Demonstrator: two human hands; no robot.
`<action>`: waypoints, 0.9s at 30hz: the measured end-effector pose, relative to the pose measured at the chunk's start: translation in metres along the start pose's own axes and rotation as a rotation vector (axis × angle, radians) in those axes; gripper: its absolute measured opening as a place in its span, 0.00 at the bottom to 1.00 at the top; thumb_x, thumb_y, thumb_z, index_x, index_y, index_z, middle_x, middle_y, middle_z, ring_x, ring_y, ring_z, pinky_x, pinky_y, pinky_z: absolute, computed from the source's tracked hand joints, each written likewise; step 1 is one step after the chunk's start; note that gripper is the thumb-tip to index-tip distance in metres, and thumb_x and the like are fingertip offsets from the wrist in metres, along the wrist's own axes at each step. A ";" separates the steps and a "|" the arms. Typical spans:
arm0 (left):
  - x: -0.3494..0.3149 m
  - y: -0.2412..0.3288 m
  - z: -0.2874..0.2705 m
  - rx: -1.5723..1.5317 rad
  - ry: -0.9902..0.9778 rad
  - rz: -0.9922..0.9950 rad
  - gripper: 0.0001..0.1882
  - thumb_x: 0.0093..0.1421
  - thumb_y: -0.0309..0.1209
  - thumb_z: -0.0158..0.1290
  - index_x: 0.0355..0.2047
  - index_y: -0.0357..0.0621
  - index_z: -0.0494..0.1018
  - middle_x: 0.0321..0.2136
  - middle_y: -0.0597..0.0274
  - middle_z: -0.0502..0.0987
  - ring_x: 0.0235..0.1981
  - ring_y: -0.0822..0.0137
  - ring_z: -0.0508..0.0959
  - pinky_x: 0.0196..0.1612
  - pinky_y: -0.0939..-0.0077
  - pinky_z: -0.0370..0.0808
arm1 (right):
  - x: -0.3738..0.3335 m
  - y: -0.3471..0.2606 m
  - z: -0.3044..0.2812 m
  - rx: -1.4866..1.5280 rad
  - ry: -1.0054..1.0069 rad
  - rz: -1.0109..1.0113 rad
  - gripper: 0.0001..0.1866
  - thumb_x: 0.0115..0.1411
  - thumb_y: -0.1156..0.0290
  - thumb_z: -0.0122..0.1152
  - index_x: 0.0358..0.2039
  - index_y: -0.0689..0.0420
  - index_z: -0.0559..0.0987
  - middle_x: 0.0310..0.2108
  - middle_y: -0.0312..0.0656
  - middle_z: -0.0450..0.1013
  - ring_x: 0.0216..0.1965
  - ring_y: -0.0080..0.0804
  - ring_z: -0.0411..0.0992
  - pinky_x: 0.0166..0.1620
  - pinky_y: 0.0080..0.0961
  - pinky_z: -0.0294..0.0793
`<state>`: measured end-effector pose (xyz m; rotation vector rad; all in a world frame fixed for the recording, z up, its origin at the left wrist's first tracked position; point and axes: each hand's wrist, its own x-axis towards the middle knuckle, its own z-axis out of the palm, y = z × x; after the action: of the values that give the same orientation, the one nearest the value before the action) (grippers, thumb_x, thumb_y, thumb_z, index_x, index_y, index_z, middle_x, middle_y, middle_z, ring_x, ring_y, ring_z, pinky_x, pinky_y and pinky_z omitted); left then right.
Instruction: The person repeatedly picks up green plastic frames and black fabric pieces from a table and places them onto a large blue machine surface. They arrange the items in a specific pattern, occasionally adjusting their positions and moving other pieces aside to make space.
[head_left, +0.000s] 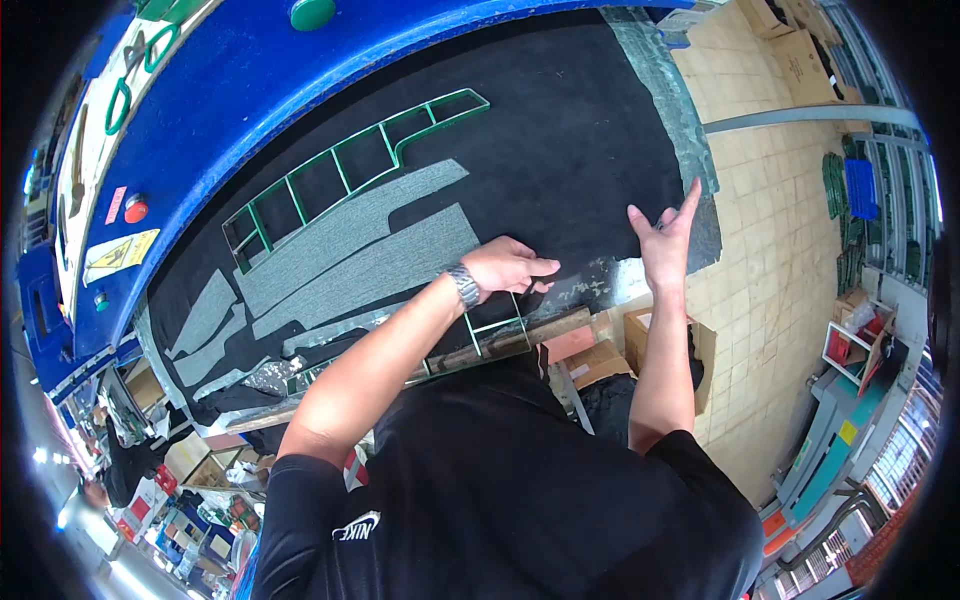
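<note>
Black mat (560, 130) across a blue press bed, centre frame. Left hand (510, 268) at the mat's lower edge, fingers pinched together on the green die (497, 335) there. Right hand (668, 240) at centre right, fingers spread, holding nothing. Grey strips (360, 255) and second die (340, 175) at left centre.

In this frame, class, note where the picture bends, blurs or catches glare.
Head view: the fisheye curves the blue machine edge and the tiled floor toward a black rim; glare shows at the lower left; the left hand, right hand and grey pieces look sharp.
</note>
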<state>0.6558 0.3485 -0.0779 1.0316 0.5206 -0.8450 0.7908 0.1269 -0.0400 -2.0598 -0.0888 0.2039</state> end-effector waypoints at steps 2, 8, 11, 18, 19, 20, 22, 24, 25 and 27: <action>-0.007 0.006 0.005 0.025 0.073 -0.059 0.22 0.61 0.50 0.64 0.27 0.43 0.75 0.30 0.57 0.83 0.33 0.71 0.84 0.30 0.84 0.75 | 0.004 -0.001 -0.003 -0.272 0.041 -0.083 0.56 0.56 0.80 0.70 0.75 0.56 0.41 0.53 0.49 0.69 0.49 0.36 0.73 0.54 0.33 0.74; 0.007 -0.011 0.026 0.398 0.216 0.081 0.20 0.69 0.39 0.56 0.25 0.34 0.74 0.28 0.51 0.84 0.33 0.61 0.86 0.30 0.73 0.78 | 0.005 -0.003 -0.004 -0.348 0.092 0.080 0.56 0.54 0.74 0.75 0.75 0.54 0.47 0.30 0.34 0.69 0.26 0.24 0.69 0.38 0.28 0.75; -0.001 -0.001 0.040 0.792 0.361 0.109 0.17 0.67 0.35 0.57 0.26 0.32 0.77 0.30 0.46 0.84 0.32 0.54 0.86 0.35 0.62 0.80 | -0.011 0.004 -0.008 -0.315 0.009 0.079 0.58 0.52 0.71 0.77 0.75 0.53 0.46 0.31 0.40 0.71 0.27 0.30 0.72 0.40 0.33 0.76; -0.041 0.032 0.071 1.172 0.589 0.102 0.16 0.63 0.39 0.59 0.30 0.36 0.82 0.31 0.43 0.83 0.39 0.47 0.84 0.44 0.54 0.80 | 0.035 0.012 -0.032 -0.602 0.164 -0.061 0.40 0.52 0.58 0.78 0.60 0.63 0.72 0.40 0.51 0.75 0.38 0.44 0.76 0.43 0.37 0.76; -0.039 0.027 0.071 1.245 0.627 0.145 0.16 0.63 0.39 0.59 0.30 0.37 0.82 0.32 0.45 0.82 0.40 0.47 0.83 0.43 0.55 0.81 | 0.050 0.013 -0.032 -0.614 0.219 -0.068 0.38 0.52 0.56 0.77 0.57 0.64 0.74 0.42 0.52 0.75 0.39 0.45 0.76 0.44 0.37 0.76; -0.037 0.021 0.068 1.321 0.658 0.191 0.15 0.62 0.39 0.59 0.30 0.38 0.82 0.33 0.46 0.82 0.41 0.48 0.82 0.43 0.55 0.81 | 0.065 0.019 -0.032 -0.668 0.215 -0.080 0.35 0.53 0.54 0.77 0.55 0.64 0.75 0.41 0.51 0.76 0.39 0.45 0.77 0.44 0.38 0.76; -0.033 0.021 0.066 1.323 0.665 0.213 0.14 0.59 0.39 0.61 0.37 0.41 0.82 0.45 0.50 0.77 0.51 0.49 0.76 0.47 0.52 0.79 | 0.087 0.033 -0.028 -0.769 0.204 -0.110 0.32 0.54 0.52 0.75 0.49 0.63 0.78 0.39 0.51 0.77 0.39 0.45 0.78 0.44 0.39 0.76; -0.038 0.020 0.064 1.435 0.721 0.422 0.18 0.58 0.39 0.62 0.46 0.43 0.79 0.52 0.50 0.73 0.57 0.47 0.71 0.52 0.46 0.76 | 0.096 0.035 -0.029 -0.679 0.131 -0.027 0.28 0.55 0.54 0.75 0.46 0.62 0.79 0.35 0.49 0.78 0.37 0.44 0.78 0.43 0.38 0.76; -0.041 0.018 0.063 1.486 0.748 0.522 0.21 0.58 0.39 0.62 0.50 0.44 0.77 0.56 0.50 0.71 0.61 0.47 0.68 0.54 0.43 0.74 | 0.097 0.034 -0.028 -0.636 0.087 0.015 0.25 0.55 0.55 0.75 0.45 0.61 0.79 0.33 0.48 0.79 0.35 0.43 0.78 0.43 0.38 0.77; -0.038 0.004 0.056 1.520 0.696 0.450 0.36 0.56 0.41 0.64 0.63 0.46 0.67 0.69 0.50 0.57 0.72 0.45 0.53 0.62 0.27 0.60 | 0.106 0.043 -0.031 -0.598 0.049 0.003 0.19 0.56 0.59 0.74 0.34 0.62 0.80 0.26 0.46 0.78 0.29 0.40 0.77 0.38 0.36 0.75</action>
<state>0.6359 0.3129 -0.0236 2.7653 0.0936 -0.3296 0.8997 0.0951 -0.0747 -2.6586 -0.1280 0.1375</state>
